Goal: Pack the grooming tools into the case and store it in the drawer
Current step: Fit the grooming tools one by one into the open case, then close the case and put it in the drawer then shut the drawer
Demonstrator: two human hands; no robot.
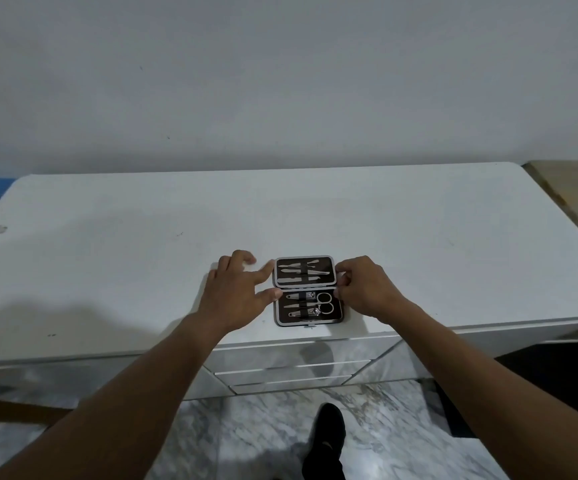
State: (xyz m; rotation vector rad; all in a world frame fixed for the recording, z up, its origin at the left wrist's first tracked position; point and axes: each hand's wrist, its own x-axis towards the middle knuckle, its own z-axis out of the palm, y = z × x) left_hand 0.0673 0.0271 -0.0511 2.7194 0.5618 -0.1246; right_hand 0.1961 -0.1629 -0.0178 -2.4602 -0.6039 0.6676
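A small dark case (307, 290) with a silver rim lies flat and opened out near the front edge of the white table (142, 258). Several metal grooming tools (303, 270) sit under straps in its far half. Clippers and scissors (315, 304) fill the near half. My left hand (237, 291) rests at the case's left side, fingers spread, thumb and forefinger touching the rim by the hinge. My right hand (362, 287) is at the right side, fingertips pinched against the rim by the hinge.
Shut drawers (287, 370) with mirrored fronts sit below the table's front edge, straight under the case. A wooden surface (571, 181) adjoins the table at the far right. My black shoe (327, 441) stands on the marble floor. A wall rises behind the table.
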